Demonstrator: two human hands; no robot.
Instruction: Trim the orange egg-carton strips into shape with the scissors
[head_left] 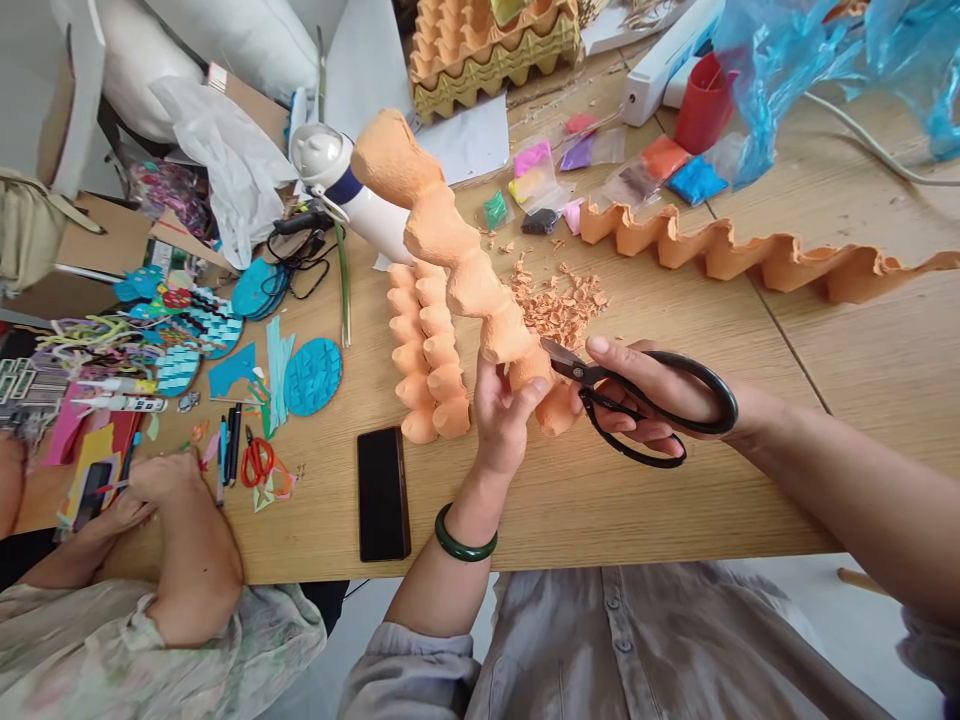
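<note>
My left hand (pixel 506 415) grips an orange egg-carton strip (pixel 469 275) near its lower end, and the strip slants up and to the left above the table. In my right hand (pixel 637 390) are black-handled scissors (pixel 705 385), fingers through the loops. Their blades meet the strip's edge beside my left thumb; part of the blades is hidden by the carton. Two joined rows of orange egg cups (pixel 427 350) lie on the table to the left. Behind the blades is a pile of orange carton scraps (pixel 562 305).
Another carton strip (pixel 772 260) lies at the right. A phone (pixel 383 493) is by the near edge. Further back stand a white bottle (pixel 375 215), egg trays (pixel 491 60), a red cup (pixel 703 105) and clay packets (pixel 697 180). A co-worker's arms (pixel 180 520) rest at left, near red scissors (pixel 257 458).
</note>
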